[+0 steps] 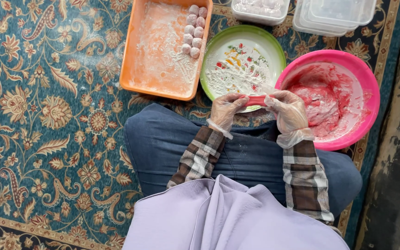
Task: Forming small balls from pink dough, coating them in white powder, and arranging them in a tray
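A person seated on a patterned carpet (47, 115) is stretching a strip of pink dough (256, 100) between gloved left hand (226, 109) and right hand (287, 110), fingertips pinching each end above a floured plate (218, 51); it looks soft, light, sticky, best gripped gently at the ends

Both hands sat close together, just beyond the knees. Left hand (226, 108) in a thin clear glove, fingers (238, 99) curled inward toward the right. Right hand (289, 110) gloved likewise, fingers (274, 98) bent toward the left, pinching. Fingertips of the two nearly met. Forearms in plaid sleeves ran up from the body, converging slightly. Legs folded, in dark blue.
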